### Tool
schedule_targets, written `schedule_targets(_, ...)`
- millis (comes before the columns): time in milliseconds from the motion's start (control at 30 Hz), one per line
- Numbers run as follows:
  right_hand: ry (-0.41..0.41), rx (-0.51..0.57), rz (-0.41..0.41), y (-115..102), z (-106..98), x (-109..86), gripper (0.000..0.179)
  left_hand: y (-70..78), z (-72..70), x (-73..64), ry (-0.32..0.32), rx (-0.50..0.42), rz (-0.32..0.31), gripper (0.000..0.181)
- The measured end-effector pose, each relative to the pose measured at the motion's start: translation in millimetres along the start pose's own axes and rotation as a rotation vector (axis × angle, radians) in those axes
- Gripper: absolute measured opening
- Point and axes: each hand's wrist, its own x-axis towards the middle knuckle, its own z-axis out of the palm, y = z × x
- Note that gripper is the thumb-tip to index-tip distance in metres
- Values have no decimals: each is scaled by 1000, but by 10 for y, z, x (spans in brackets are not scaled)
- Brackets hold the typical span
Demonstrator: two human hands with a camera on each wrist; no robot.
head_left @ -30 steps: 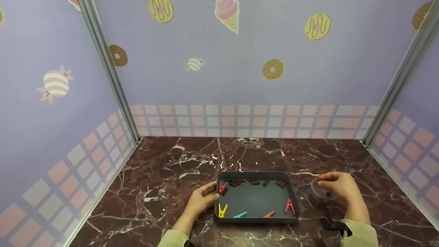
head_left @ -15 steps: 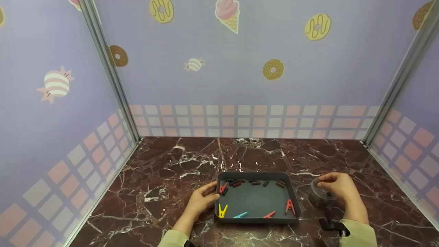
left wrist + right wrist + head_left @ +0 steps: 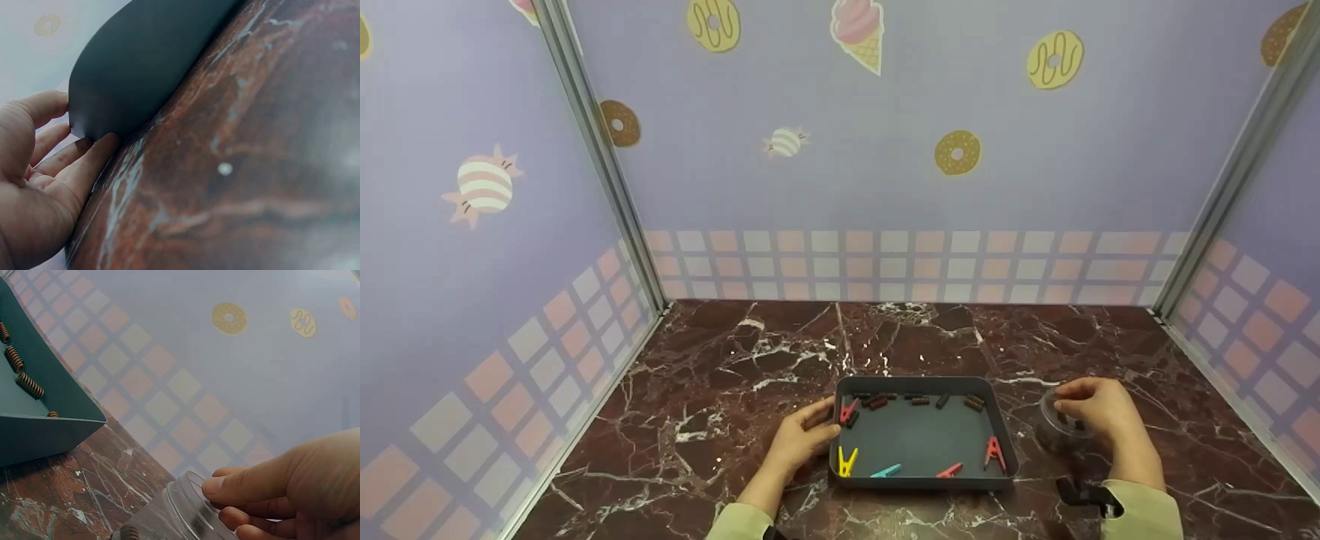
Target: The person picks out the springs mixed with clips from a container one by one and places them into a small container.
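Note:
In the head view, my left hand (image 3: 801,437) touches the left wall of a dark grey tray (image 3: 922,482); its thumb lies at the rim. The left wrist view shows these fingers (image 3: 101,152) against the outer wall. My right hand (image 3: 1106,409) is over the mouth of a clear plastic jar (image 3: 1054,431), right of the tray. Its thumb and fingertips are at the jar's opening, with no spring visible between them. A coil spring (image 3: 128,532) shows inside the jar, beside a dark blurred shape. Several coil springs (image 3: 974,403) lie along the tray's far side.
The tray also holds a yellow clothespin (image 3: 846,463), a blue clothespin (image 3: 886,470) and several red ones, such as a red clothespin (image 3: 994,452) at the right. Everything stands on a dark red marbled tabletop (image 3: 720,390), with patterned panels (image 3: 885,187) behind and at the sides.
One second ago a spring showed at my right fingertips above the jar; now it is out of sight there. The right hand shifted slightly left. My left hand and the tray stayed put.

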Motion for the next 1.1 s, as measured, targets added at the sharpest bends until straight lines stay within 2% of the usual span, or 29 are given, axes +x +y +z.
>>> schedule_targets(267, -22, -38, 2, 6, -17, -11, 28, 1, 12, 4, -6, -10, 7, 61)
schedule_targets(700, 2, -50, -35, -19, -1, -9, 28, 12, 17, 5, -6, -11, 18, 62)
schedule_targets(1100, 1, -7, -32, -144, 62, 0, 29, 7, 14, 12, -2, 1, 20, 62)
